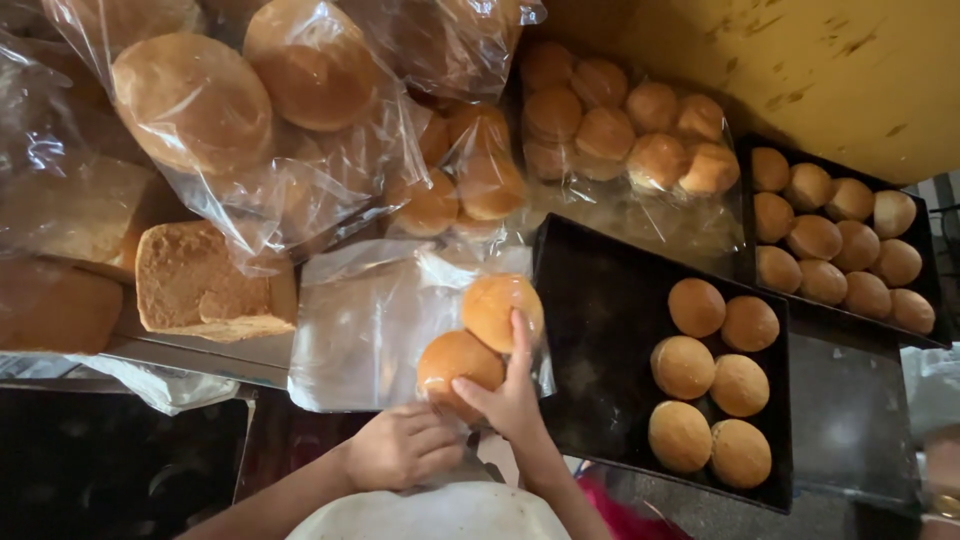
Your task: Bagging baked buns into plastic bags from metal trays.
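The right hand [508,395] reaches forward, its fingers laid on two round golden buns [480,335] that sit inside a clear plastic bag [365,330]. The left hand [405,447] is curled at the bag's near edge, gripping the plastic. Just right of the bag lies a dark baking tray [600,330] holding six loose buns. A second tray [915,330] of buns sits beyond it. Bagged bread is piled behind, and a sliced loaf [210,285] rests at the left.

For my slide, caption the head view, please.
Two hands slide round golden buns into a clear plastic bag.
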